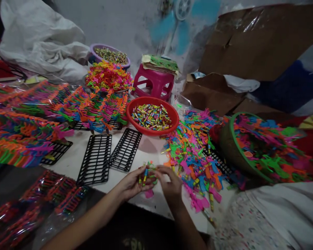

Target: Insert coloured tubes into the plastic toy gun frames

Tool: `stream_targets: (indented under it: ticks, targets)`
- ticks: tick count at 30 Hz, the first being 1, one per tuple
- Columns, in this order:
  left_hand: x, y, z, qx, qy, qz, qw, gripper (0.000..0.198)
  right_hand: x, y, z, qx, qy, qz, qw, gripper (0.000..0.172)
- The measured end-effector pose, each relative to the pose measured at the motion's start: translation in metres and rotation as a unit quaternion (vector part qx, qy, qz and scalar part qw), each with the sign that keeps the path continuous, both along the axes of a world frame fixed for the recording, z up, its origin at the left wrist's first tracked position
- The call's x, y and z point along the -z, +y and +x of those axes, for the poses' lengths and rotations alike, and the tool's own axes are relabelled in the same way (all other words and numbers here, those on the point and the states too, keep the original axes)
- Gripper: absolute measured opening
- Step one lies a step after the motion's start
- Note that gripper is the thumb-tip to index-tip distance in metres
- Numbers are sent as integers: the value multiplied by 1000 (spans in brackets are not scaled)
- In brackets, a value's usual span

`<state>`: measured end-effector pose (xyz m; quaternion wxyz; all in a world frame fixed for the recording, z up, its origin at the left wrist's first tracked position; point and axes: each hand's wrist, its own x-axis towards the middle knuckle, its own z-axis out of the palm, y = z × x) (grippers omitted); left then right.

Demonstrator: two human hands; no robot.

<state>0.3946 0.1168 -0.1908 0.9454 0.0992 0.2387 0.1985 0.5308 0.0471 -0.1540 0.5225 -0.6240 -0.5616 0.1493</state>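
Note:
My left hand (131,182) is half curled, palm up, around a few small printed tubes (145,176) in yellow, blue and green. Beside it, my right hand (172,184) pinches at the same bunch; a bit of green plastic shows by its fingertips, too small to name. Just below the hands lies a pink plastic piece (149,193) on the white table (114,185). Close by on the right spreads a heap of bright plastic toy parts (190,170), some gun-shaped, mixed with similar tubes. Two black grid racks (95,159) lie left of my hands.
Ahead stands a red basin (156,132) of printed tubes. A tipped green-rimmed tub (233,139) spills plastic parts at right. Rows of racked coloured pieces (94,107) fill the left. Behind are a pink stool (156,80), a fan (183,10) and cardboard boxes (240,52).

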Motion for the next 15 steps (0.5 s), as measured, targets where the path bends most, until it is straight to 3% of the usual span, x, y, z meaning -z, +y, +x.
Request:
stream_targets:
  ticks: [2, 3, 5, 7, 10, 12, 15]
  targets:
    - [3, 0, 1, -27, -2, 6, 1000, 27, 6, -2, -8, -112, -59, -16, 992, 7]
    - [4, 0, 1, -30, 3, 24, 999, 29, 7, -1, -9, -124, -56, -26, 990, 7]
    - [4, -3, -1, 2, 17, 76, 997, 33, 7, 6, -6, -55, 3, -56, 997, 17]
    - [1, -6, -4, 69, 29, 129, 989, 32, 6, 18, 1, -16, 81, -136, 987, 26]
    - [-3, -11, -7, 130, 21, 157, 979, 31, 2, 34, 10, -111, 140, -265, 948, 27]
    - [-3, -10, -10, 119, 23, 143, 982, 31, 1, 38, 11, -84, 140, -223, 961, 24]
    - [2, -6, -15, 67, 59, 66, 994, 26, 1, 29, 5, 59, 42, -41, 997, 15]
